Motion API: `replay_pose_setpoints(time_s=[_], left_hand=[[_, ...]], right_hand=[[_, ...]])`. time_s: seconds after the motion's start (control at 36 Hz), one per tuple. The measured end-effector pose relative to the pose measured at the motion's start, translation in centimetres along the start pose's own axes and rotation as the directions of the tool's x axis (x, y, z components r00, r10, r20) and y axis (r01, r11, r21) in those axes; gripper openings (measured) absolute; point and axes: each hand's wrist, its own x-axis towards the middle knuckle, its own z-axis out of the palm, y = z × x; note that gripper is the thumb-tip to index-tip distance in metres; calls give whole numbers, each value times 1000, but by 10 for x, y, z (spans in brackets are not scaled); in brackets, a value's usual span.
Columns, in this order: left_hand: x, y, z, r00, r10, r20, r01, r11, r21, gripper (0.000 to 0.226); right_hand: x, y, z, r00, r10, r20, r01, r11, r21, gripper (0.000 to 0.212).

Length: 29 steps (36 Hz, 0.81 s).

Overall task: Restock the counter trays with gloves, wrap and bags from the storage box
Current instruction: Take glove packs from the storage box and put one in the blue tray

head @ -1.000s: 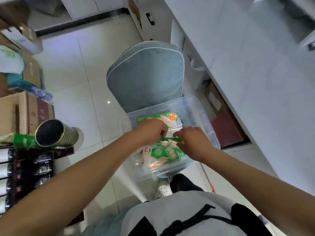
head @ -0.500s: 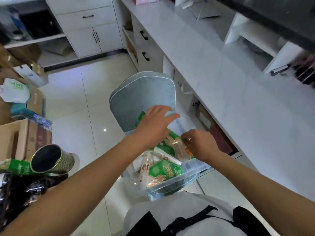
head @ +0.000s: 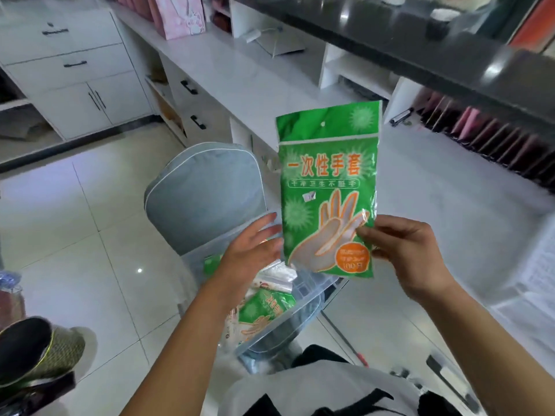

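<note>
At the far left a woven tube (head: 45, 352) is lying on its side near the floor tiles. Moving right, the left hand (head: 252, 253) is hovering with fingers straight and relaxed, holding nothing, its fingertips just beside the lower left edge of the green glove packet (head: 327, 190). Below it the clear storage box (head: 288, 322) is sitting on the grey chair (head: 204, 199), with more green packets and a clear bag lying inside. The glove packet is hanging upright above the box, between the two hands. The right hand (head: 402, 253) is pinching the packet's lower right edge between thumb and fingers. The packet is looking light, thin and floppy, with a slick plastic skin that is likely to slide, so a pinch at an edge or the sealed top strip should be serving best. The white counter (head: 249, 82) is waiting behind.
</note>
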Motion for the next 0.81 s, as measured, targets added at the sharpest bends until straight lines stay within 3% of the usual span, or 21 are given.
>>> replay_pose_setpoints(time_s=[0.11,0.25,0.42,0.64,0.81], left_hand=[[-2,-12,12,991,5,131,7,996,-89,53],[-11,-37,19,989,-32,148,45,995,-89,49],[-22,-53,18,979,-90,181,108,990,-89,57],[-17,-58,36,984,-125,125,129,991,-27,56],[-7,-70,68,985,-172,-24,170,985,-41,47]], right_hand=[[-38,19,-6,990,123,-69,-117,990,81,12],[-72,33,-15,961,248,-120,-236,966,109,20],[-86,33,-28,948,290,-129,-274,953,125,21],[-67,37,-58,952,282,-118,-272,957,97,20],[-46,39,-87,949,297,-109,-289,954,84,20]])
